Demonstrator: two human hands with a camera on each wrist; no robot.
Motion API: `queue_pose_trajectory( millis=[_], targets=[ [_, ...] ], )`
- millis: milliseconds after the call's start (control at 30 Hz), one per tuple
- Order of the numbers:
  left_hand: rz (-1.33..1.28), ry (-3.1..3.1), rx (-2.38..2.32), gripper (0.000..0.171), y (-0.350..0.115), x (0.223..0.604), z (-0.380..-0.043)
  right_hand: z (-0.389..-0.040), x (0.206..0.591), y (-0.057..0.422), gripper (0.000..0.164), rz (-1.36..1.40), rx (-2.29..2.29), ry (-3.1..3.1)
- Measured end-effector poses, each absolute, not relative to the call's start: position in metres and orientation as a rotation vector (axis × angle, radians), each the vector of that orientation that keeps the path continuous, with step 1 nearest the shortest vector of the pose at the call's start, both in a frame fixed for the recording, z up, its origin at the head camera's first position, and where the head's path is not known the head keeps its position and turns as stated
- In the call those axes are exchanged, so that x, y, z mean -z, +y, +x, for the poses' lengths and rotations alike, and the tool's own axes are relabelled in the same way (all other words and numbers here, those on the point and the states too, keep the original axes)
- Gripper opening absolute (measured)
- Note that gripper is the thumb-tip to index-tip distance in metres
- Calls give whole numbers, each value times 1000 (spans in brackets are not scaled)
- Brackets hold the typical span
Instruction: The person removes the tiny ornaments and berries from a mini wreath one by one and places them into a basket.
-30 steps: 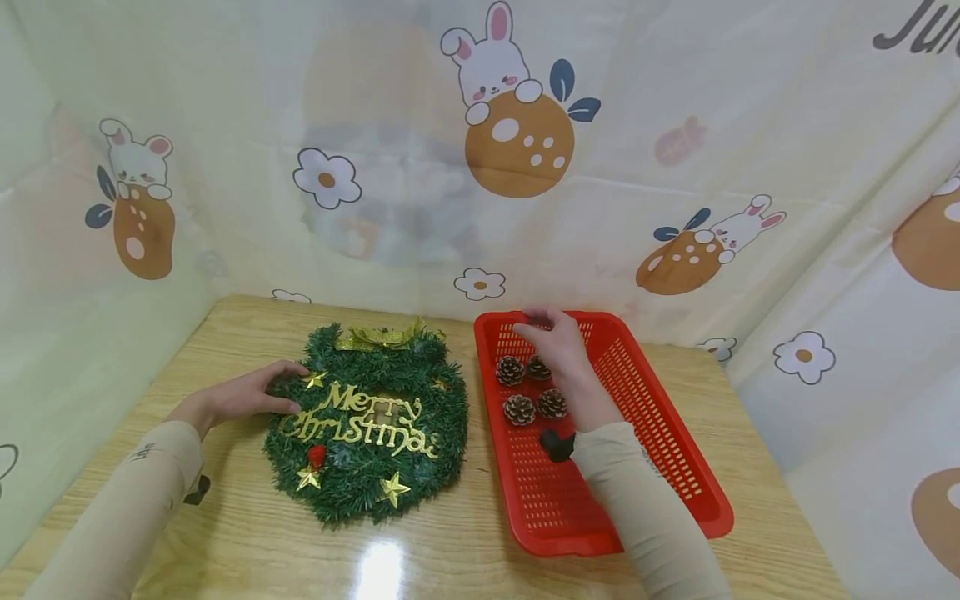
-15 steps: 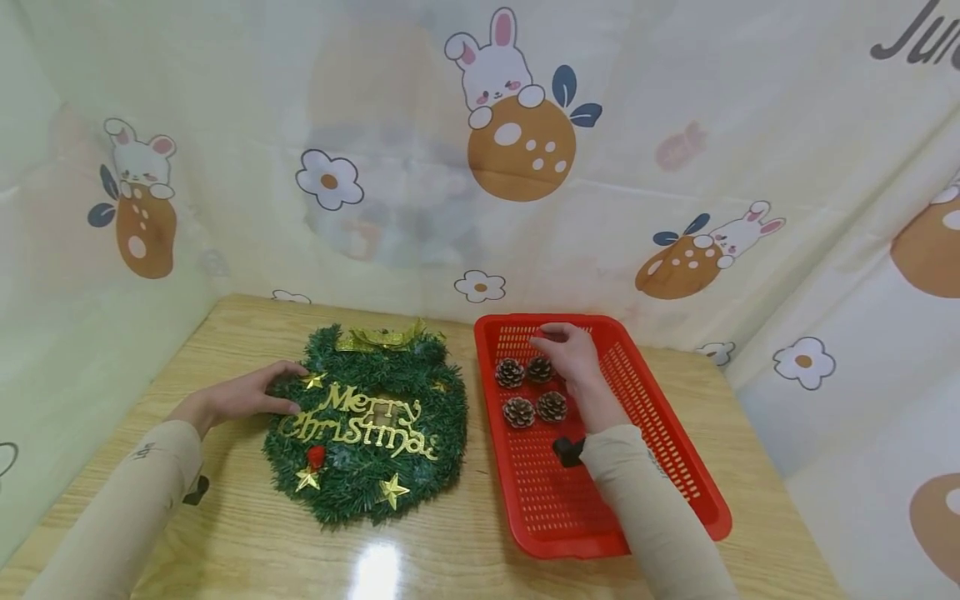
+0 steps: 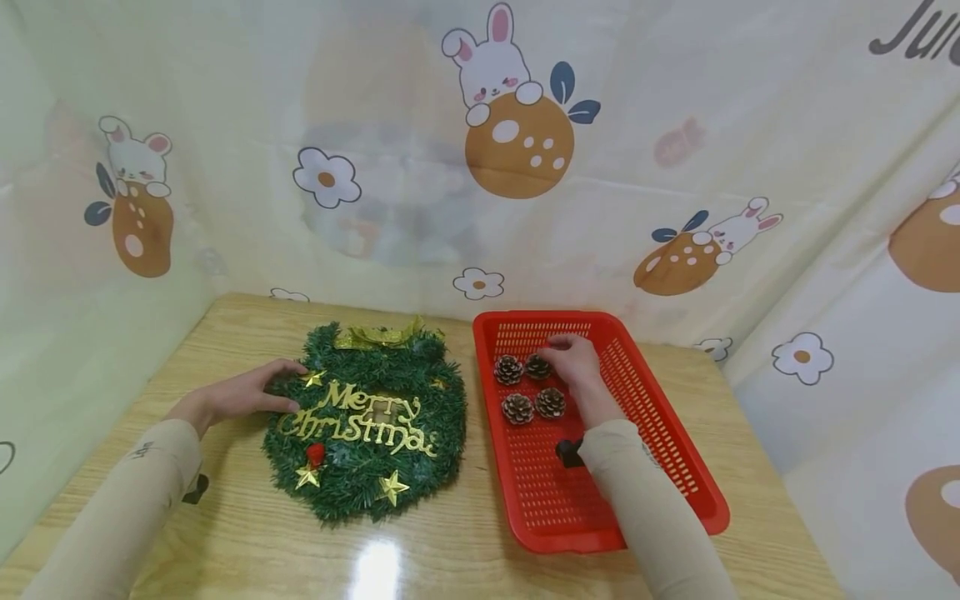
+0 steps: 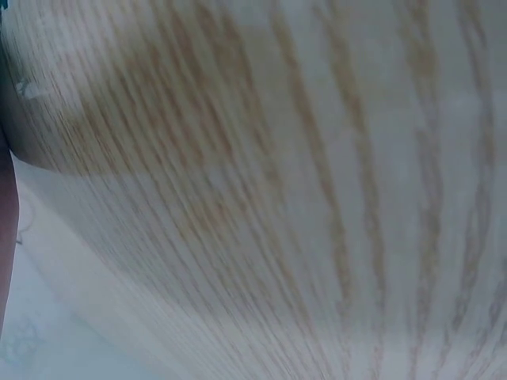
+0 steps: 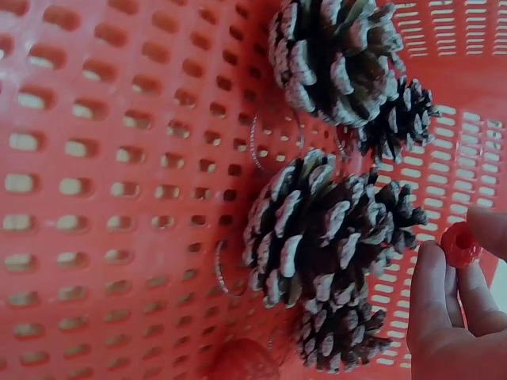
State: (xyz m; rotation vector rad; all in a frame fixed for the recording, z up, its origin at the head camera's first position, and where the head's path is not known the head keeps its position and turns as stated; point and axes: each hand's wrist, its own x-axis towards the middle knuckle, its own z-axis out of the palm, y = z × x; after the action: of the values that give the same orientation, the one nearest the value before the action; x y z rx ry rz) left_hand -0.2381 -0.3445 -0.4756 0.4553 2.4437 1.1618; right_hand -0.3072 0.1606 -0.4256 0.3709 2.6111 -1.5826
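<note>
A green Christmas wreath (image 3: 442,450) with gold stars, a gold bow and "Merry Christmas" lettering lies on the table at left. My left hand (image 3: 247,392) rests on its left edge, thumb and fingers spread apart. Over the red basket (image 3: 517,517), my right hand (image 3: 577,367) pinches a small glossy red ornament (image 5: 461,244) between thumb and fingers, close to the pine cones. Several frosted pine cones (image 5: 305,237) with thin loops sit in the basket. A small red ornament (image 3: 316,455) sits on the wreath's lower left.
A red rounded thing (image 5: 242,364) shows at the bottom of the right wrist view. The wooden table (image 3: 427,550) ends at a printed curtain (image 3: 405,250) behind and on both sides. Mostly table fills the left wrist view.
My right hand has come down and slightly right from the basket's far end, and its fingers have closed up on the red ornament. My left hand and the wreath stay put.
</note>
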Motion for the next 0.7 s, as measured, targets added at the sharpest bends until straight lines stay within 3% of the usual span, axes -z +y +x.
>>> queue_pose_trajectory(
  millis=[700],
  targets=[
    [476, 2454, -1155, 69, -343, 473, -236, -308, 430, 168, 35, 390, 1564, 2609]
  ],
)
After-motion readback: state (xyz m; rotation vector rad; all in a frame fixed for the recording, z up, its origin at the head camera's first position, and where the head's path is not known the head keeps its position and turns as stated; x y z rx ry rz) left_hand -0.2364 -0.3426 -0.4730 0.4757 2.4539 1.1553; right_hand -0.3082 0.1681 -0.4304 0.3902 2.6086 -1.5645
